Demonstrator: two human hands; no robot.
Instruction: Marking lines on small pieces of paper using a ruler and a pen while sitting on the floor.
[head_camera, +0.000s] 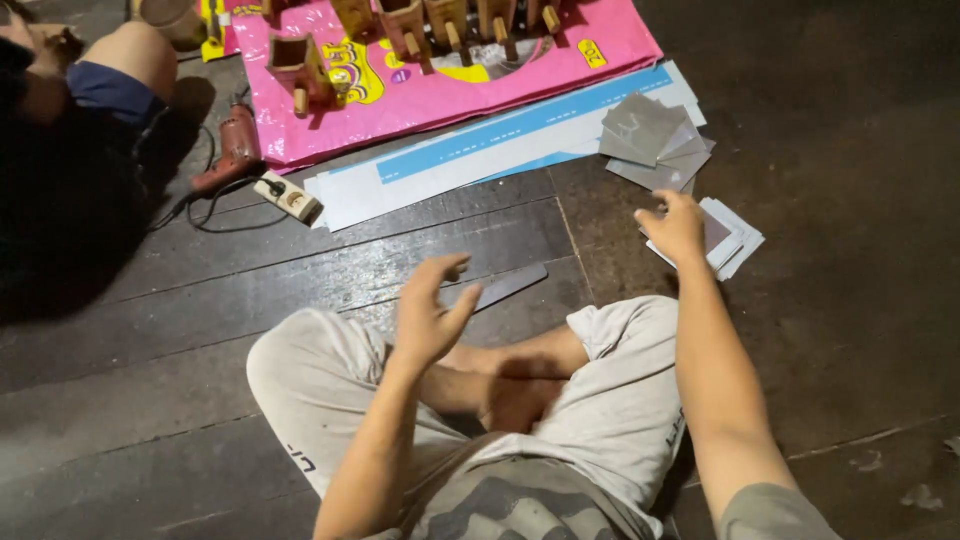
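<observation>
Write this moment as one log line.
right hand: over stack of pale square sheets | left hand: open, empty | dark flat strip: on wooden floor

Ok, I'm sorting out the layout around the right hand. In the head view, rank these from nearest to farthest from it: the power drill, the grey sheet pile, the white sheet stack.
1. White sheet stack: directly under the right hand.
2. Grey sheet pile: just beyond it, further up the floor.
3. Power drill: far off to the left, by the pink mat.
</observation>
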